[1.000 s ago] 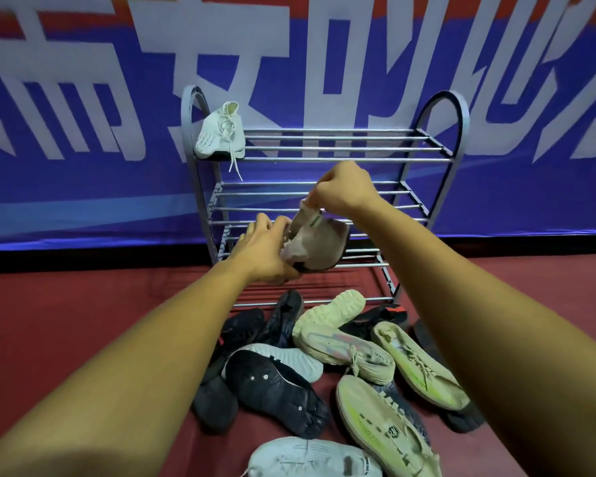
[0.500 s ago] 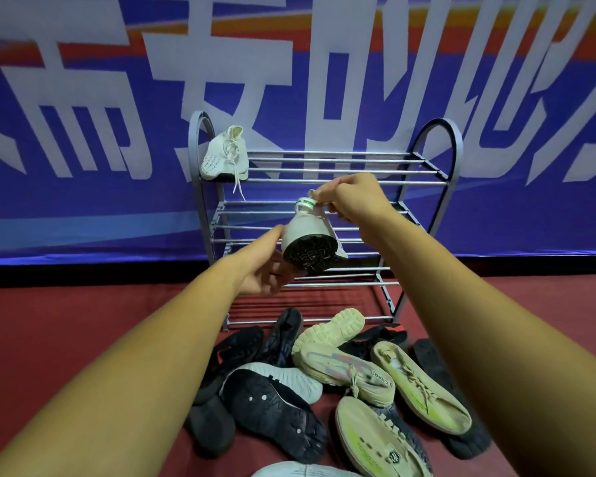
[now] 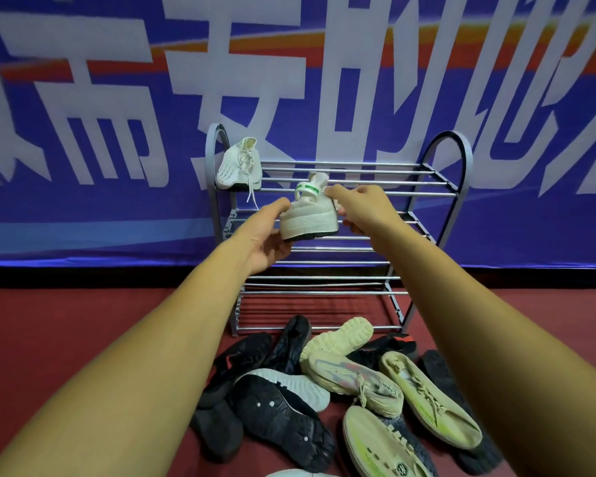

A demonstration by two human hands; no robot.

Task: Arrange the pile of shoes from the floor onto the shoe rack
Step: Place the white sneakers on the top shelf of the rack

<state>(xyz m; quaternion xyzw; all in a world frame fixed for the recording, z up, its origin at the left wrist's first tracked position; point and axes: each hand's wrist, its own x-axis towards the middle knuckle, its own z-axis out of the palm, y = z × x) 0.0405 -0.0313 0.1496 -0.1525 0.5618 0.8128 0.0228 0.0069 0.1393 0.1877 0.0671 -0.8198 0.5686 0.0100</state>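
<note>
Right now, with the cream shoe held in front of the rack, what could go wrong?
The shelves of the shoe rack are thin bars with gaps; set down crooked, the cream shoe may tip over. The lace of the white shoe hangs near the left hand; a snag might pull that shoe off the top shelf.

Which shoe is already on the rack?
The white laced shoe at the top shelf's left end. The left hand and right hand hold the cream shoe; the rest lie on the floor.
</note>
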